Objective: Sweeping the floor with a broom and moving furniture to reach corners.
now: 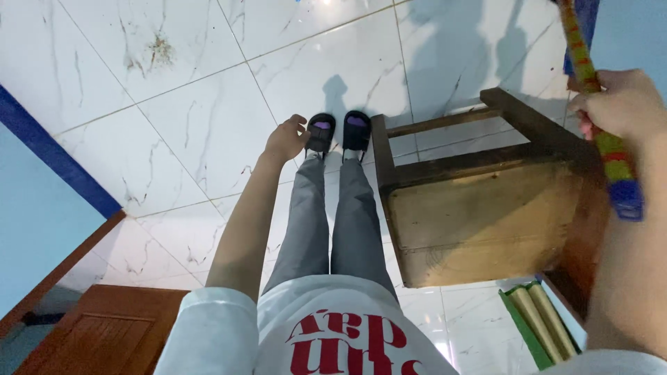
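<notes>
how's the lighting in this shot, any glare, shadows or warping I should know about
Head view: bright overhead light, with small glare spots on the floor tiles; soft shadows fall beyond the wooden stool; wide-angle warping bends the edges; the right hand and striped stick look slightly soft.

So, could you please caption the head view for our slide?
Standing person looks down: right hand grips a striped stick, left hand hangs empty beside a wooden stool.

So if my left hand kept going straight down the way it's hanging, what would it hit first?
Probably the white marbled floor tile, just left of the dark slippers. The left hand hangs empty, fingers loosely curled, beside the grey trouser leg. Depth is unclear, so it might brush the slipper instead.
</notes>
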